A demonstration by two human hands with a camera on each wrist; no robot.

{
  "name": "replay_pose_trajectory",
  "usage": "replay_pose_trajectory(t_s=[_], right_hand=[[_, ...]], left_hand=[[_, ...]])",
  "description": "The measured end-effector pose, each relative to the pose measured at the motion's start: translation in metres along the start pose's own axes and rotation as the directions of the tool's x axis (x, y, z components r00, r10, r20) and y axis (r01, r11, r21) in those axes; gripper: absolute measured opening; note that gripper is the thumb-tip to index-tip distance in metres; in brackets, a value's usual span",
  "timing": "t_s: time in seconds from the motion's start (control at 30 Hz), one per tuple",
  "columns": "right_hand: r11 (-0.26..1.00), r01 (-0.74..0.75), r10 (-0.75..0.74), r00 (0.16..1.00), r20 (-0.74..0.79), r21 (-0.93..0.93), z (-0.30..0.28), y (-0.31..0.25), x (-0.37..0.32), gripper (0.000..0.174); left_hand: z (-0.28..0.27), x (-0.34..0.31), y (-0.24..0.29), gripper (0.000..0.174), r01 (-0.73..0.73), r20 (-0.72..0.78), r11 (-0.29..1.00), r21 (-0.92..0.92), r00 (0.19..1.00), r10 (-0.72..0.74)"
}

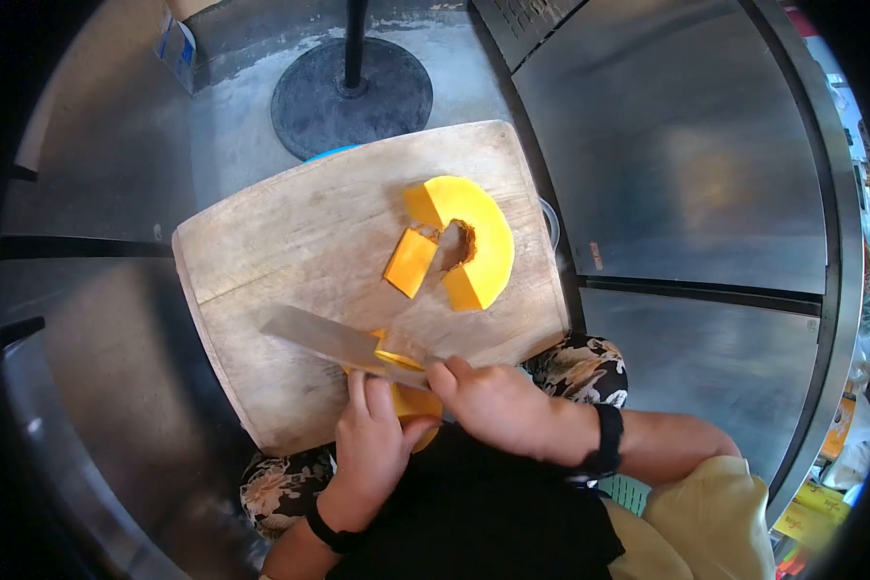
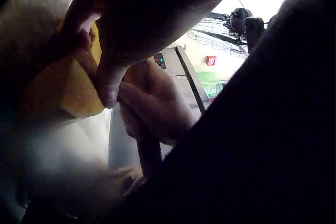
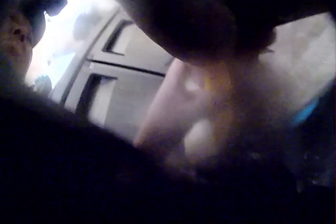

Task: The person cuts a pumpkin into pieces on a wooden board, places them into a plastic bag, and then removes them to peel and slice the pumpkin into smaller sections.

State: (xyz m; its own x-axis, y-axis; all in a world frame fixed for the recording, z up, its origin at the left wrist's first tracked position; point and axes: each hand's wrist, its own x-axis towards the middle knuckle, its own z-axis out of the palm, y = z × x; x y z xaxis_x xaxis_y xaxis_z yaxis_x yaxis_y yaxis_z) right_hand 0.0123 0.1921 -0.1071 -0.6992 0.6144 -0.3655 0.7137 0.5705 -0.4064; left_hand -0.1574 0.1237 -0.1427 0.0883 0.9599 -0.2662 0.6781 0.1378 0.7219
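In the head view, my right hand (image 1: 498,411) grips a kitchen knife (image 1: 314,333) by its handle, the broad blade pointing left across the board. My left hand (image 1: 369,440) holds a piece of pumpkin (image 1: 416,404) at the board's near edge, fingertips close to the blade and thumb on the near side. A pumpkin slice (image 1: 399,353) lies against the far side of the blade. The left wrist view shows the thumb pressed on the pumpkin piece (image 2: 73,90). Dark and blurred, the right wrist view hides the knife handle.
The wooden cutting board (image 1: 261,251) lies over the person's lap. Farther up it sit a curved pumpkin section (image 1: 493,242) and a cut pumpkin block (image 1: 411,263). Steel cabinets (image 1: 686,164) stand close on the right, and a round black stand base (image 1: 396,101) lies beyond the board.
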Motion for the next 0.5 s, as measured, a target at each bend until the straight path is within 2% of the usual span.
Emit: replay_pose_trajectory(t_s=[0.1,0.2,0.3,0.37,0.4,0.5], right_hand=[[0.997,0.002,-0.007,0.997,0.072,0.073,-0.0045,0.0155,0.0114,0.026],[1.0,-0.002,0.001,0.999,0.045,0.02,0.0031,0.0082,0.0089,0.03],[0.999,-0.034,0.03,0.995,0.1,0.039,0.0009,0.0104,0.0108,0.032],[0.999,-0.007,0.006,0.999,0.045,0.033,0.0009,0.0094,0.0078,0.033],[1.0,0.012,-0.012,1.0,0.016,0.029,0.0002,0.0075,0.0073,0.033],[0.998,-0.015,0.01,0.997,0.075,0.065,-0.0018,0.0079,0.0097,0.032]], left_hand=[[0.0011,-0.0008,-0.0025,0.071,-0.019,-0.023,1.0,0.001,1.0,0.019],[0.0035,-0.0017,0.0034,0.069,0.01,-0.023,1.0,0.004,1.0,-0.01],[0.0041,-0.0046,0.0071,0.069,0.045,-0.008,0.999,0.005,0.999,-0.045],[0.0067,-0.0029,0.0048,0.07,0.052,-0.027,0.998,0.044,0.998,-0.051],[0.0072,-0.0029,0.0044,0.071,0.038,-0.033,0.999,0.015,0.999,-0.037],[0.0066,-0.0041,0.0017,0.071,0.036,-0.046,0.998,-0.051,0.998,-0.039]])
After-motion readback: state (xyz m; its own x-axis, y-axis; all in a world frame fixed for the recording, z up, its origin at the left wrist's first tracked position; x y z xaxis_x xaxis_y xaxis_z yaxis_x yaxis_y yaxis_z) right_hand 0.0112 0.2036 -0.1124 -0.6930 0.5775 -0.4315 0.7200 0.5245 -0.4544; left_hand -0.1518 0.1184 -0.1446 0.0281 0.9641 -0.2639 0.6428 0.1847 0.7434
